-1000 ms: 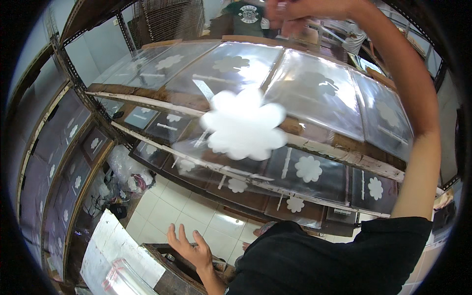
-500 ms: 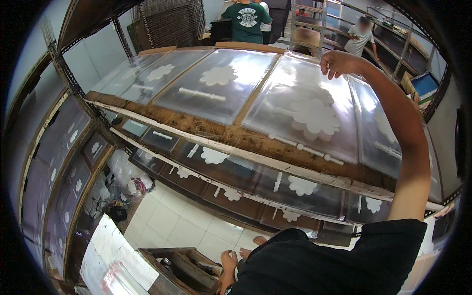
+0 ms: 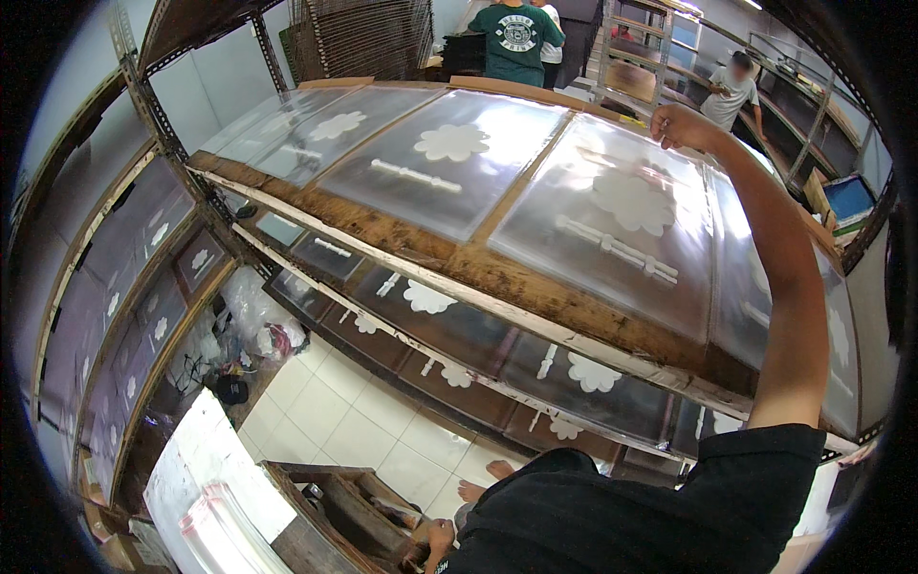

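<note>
My right arm reaches across the top rack. The fingers of my right hand (image 3: 683,128) are curled together at the far edge of a clear plastic sheet (image 3: 564,196), which bears a pale flower shape and a beaded bar shape. That sheet lies over a brown board, its pale marks looking slightly doubled. Low in front of me, my left hand (image 3: 440,538) is closed beside a worn wooden box (image 3: 330,521). Whatever my left fingers hold, if anything, is hidden. A similar sheet (image 3: 411,206) with the same shapes lies to the left.
Metal posts (image 3: 153,110) and lower shelves (image 3: 459,330) with more patterned sheets surround me. A white panel (image 3: 220,450) stands at the lower left, near crumpled plastic bags (image 3: 253,316) on the floor. Two people (image 3: 516,43) stand behind the rack, another person (image 3: 734,91) farther right.
The sheet under my right hand has shifted toward the far side and lies flatter. My left hand has moved lower, and the whole view has shifted slightly.
</note>
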A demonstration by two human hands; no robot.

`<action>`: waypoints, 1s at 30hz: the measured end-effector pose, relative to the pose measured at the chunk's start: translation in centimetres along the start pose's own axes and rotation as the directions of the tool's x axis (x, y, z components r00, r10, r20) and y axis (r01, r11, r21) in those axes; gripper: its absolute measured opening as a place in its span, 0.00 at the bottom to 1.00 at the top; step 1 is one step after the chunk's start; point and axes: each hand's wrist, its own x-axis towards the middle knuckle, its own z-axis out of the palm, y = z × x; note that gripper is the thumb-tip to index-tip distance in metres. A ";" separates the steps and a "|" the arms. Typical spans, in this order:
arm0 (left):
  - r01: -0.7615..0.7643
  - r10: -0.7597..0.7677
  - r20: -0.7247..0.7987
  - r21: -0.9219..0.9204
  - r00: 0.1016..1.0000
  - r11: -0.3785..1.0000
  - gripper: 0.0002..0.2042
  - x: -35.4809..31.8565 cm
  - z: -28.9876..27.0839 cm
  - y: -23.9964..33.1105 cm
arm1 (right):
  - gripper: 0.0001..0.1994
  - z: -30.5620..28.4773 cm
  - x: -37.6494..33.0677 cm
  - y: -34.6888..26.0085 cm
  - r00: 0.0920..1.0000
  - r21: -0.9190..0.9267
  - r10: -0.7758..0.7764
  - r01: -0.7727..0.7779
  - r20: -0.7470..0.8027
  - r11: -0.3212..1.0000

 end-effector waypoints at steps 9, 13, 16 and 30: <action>-0.121 0.120 -0.038 -0.023 0.992 0.992 0.21 0.9 -0.7 5.7 | 0.11 0.4 0.8 1.4 0.998 0.040 -0.019 0.021 -0.054 0.999; -0.045 0.045 0.017 -0.003 0.999 0.999 0.21 0.5 -0.1 6.2 | 0.04 0.5 1.5 1.7 0.990 -0.027 -0.142 0.142 -0.014 0.989; -0.111 0.112 0.040 -0.011 0.993 0.994 0.21 1.3 1.1 4.0 | 0.04 0.1 2.0 3.1 0.979 -0.039 -0.203 0.202 -0.014 0.979; -0.035 0.035 0.021 -0.015 0.999 0.999 0.19 -0.3 0.5 2.0 | 0.03 0.7 2.9 2.7 0.966 -0.168 -0.257 0.247 -0.038 0.954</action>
